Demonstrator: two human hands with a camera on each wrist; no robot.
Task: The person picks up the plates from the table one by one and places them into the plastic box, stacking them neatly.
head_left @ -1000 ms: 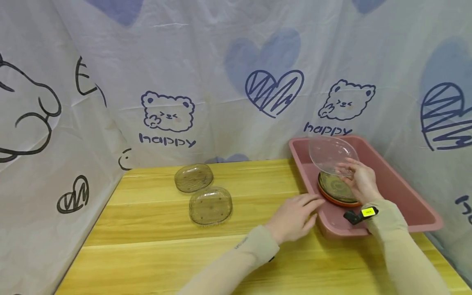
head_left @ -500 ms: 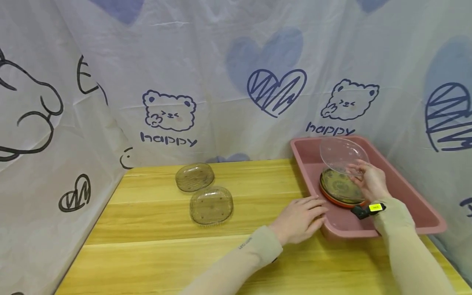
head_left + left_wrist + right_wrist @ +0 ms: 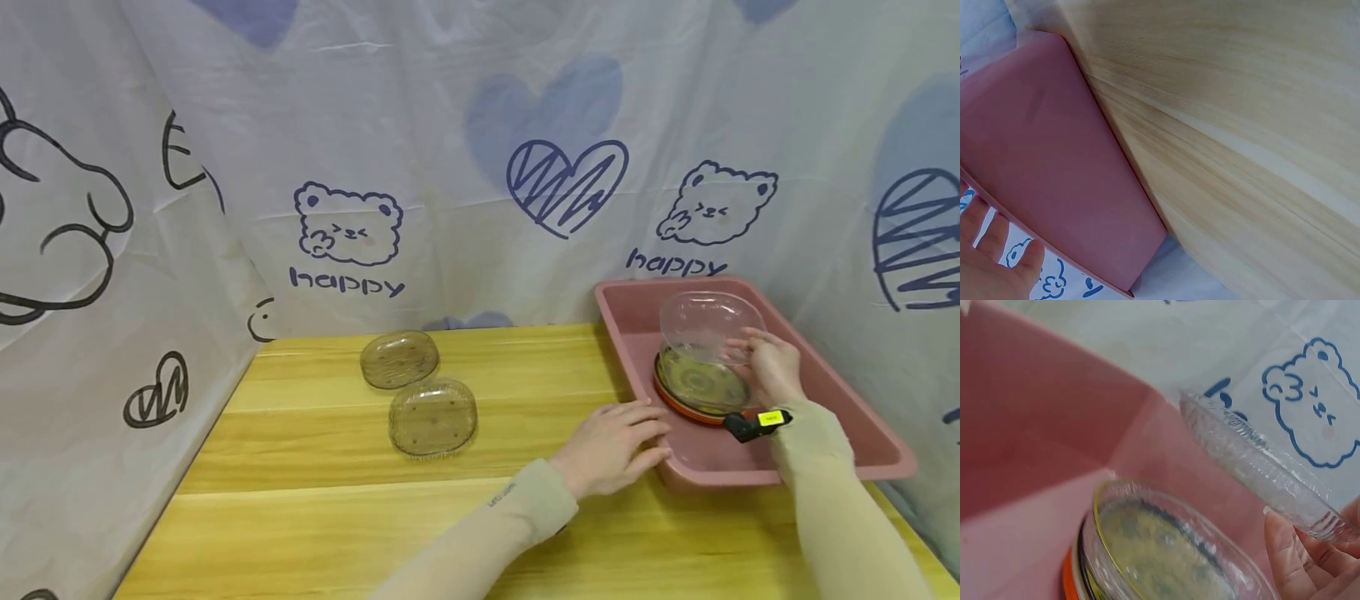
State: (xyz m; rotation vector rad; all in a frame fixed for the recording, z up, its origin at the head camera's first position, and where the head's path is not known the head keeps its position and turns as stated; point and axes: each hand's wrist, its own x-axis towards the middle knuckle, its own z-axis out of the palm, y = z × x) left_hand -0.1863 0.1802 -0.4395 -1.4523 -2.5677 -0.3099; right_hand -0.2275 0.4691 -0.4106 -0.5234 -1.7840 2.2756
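My right hand pinches the edge of a clear oval dish, thumb on one side and fingers on the other. The dish is held above a stack of plates and dishes inside the pink basin. In the right wrist view the held dish is tilted and apart from the stack's top clear dish; orange and black rims show lower in the stack. At the basin's near left rim rests my left hand, fingers loosely extended over the edge.
Two smoky, see-through dishes, a farther one and a nearer one, sit on the wooden table to the left. A printed cloth hangs behind and along both sides of the table.
The right hand has moved right and slightly lower with the clear dish, which now sits lower over the stack. The left hand has settled against the basin rim.
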